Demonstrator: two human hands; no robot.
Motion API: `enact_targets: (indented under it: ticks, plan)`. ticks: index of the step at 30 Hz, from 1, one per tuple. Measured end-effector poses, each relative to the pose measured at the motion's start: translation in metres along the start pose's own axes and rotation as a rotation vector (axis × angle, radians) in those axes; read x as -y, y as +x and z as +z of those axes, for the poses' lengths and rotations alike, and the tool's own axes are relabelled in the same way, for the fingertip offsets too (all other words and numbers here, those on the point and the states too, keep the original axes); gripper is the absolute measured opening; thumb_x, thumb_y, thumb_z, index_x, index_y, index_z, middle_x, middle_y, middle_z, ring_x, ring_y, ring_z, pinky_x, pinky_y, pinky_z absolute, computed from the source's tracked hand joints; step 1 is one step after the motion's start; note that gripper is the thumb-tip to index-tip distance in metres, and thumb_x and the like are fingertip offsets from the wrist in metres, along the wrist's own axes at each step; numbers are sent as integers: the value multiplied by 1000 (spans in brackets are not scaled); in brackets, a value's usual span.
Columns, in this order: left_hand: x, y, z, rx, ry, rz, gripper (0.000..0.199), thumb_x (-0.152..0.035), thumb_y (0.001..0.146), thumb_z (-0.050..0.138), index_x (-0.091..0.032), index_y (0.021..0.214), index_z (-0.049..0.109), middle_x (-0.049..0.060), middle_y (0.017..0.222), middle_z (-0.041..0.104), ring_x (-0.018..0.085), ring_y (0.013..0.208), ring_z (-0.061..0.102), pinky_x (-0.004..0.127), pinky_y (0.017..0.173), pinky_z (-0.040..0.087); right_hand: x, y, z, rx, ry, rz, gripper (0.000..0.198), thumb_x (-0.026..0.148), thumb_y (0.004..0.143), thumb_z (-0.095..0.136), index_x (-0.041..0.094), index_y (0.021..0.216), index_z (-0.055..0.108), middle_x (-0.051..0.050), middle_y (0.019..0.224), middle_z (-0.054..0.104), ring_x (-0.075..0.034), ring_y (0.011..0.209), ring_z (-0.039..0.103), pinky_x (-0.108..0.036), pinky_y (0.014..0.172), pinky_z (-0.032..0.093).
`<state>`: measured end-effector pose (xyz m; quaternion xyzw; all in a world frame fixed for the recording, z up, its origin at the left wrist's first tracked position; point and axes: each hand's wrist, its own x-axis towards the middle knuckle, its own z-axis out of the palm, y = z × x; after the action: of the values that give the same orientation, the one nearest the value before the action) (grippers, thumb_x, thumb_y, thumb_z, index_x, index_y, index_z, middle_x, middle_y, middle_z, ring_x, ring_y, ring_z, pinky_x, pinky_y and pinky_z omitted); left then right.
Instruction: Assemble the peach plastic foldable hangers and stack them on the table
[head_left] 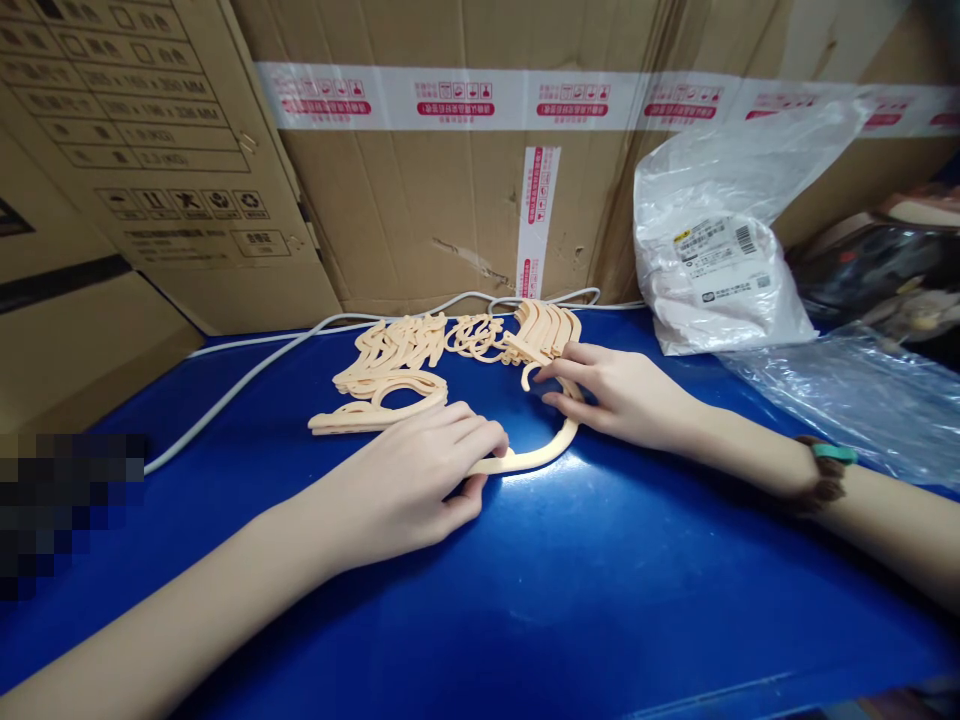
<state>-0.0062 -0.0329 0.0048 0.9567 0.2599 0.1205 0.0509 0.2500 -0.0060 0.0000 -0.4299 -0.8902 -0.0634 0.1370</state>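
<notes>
A cream plastic hanger (540, 458), curved and with a small hook (527, 378), is between my hands above the blue tabletop. My left hand (442, 470) pinches its near end between thumb and fingers. My right hand (615, 390) has its bent fingers around the far part, beside the hook; the fingers partly hide that joint. Just beyond my left hand lie assembled-looking hanger pieces (375, 408), stacked flat. Behind are a pile of wavy cream arms (401, 342), a heap of loose hooks (476, 337) and a row of nested curved arms (551, 322).
Large cardboard boxes (420, 200) wall off the back and left of the blue table (525, 600). A white cable (247, 385) runs along the back. At the right stand a white plastic bag (720, 270) with a label and a clear plastic sheet (847, 400).
</notes>
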Motion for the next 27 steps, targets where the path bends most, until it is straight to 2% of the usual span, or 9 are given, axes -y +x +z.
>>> enact_targets:
  ticks: [6, 9, 11, 15, 17, 20, 24, 27]
  plan:
    - [5, -1, 4, -37, 39, -14, 25, -3, 86, 40, -19, 103, 51, 6, 119, 58, 20, 104, 55, 34, 88, 43, 1, 0, -7, 99, 9, -245, 28, 32, 95, 44, 18, 111, 62, -7, 91, 60, -18, 80, 58, -29, 72, 42]
    - [8, 0, 5, -103, 128, 17, 21, -2, 87, 41, -16, 98, 51, 9, 126, 54, 21, 110, 52, 34, 91, 42, 4, -1, -9, 141, 28, -291, 26, 31, 94, 44, 17, 108, 62, -6, 87, 60, -17, 73, 56, -27, 67, 39]
    - [8, 2, 5, -138, 224, 33, 17, -5, 90, 41, -15, 94, 53, 10, 118, 57, 23, 106, 53, 35, 89, 43, 6, -1, -10, 159, 35, -296, 25, 32, 94, 45, 18, 106, 62, -5, 85, 61, -16, 71, 56, -26, 64, 37]
    - [6, 3, 3, -154, 360, -12, 17, -16, 95, 40, -16, 83, 53, 6, 84, 58, 22, 79, 55, 34, 70, 42, 12, -2, -11, 162, 40, -300, 26, 38, 95, 45, 18, 97, 62, -4, 80, 61, -15, 67, 54, -26, 60, 32]
    - [4, 2, 3, -129, 300, -54, 18, -19, 94, 43, -17, 78, 50, 3, 77, 55, 20, 73, 54, 32, 64, 40, 15, -3, -12, 179, 59, -287, 32, 43, 96, 43, 17, 88, 61, -3, 76, 60, -13, 63, 53, -25, 57, 30]
    - [-1, 1, 4, -89, 156, -112, 15, -20, 93, 44, -18, 79, 49, 2, 78, 55, 18, 72, 53, 29, 61, 38, 20, -4, -14, 211, 94, -265, 42, 50, 96, 39, 17, 80, 59, -2, 71, 60, -12, 58, 51, -25, 54, 27]
    - [-9, 2, 6, -89, 43, -206, 18, -27, 95, 41, -19, 82, 49, 2, 80, 57, 18, 73, 53, 30, 64, 38, 29, -7, -14, 198, 121, -274, 46, 57, 93, 40, 17, 81, 60, -2, 69, 61, -12, 55, 50, -26, 53, 25]
    - [-13, 2, 9, -114, -46, -312, 18, -34, 93, 47, -20, 82, 48, 1, 80, 57, 18, 74, 53, 30, 64, 38, 36, -10, -12, 182, 134, -299, 47, 62, 90, 43, 18, 85, 60, -1, 67, 61, -13, 54, 51, -26, 53, 25]
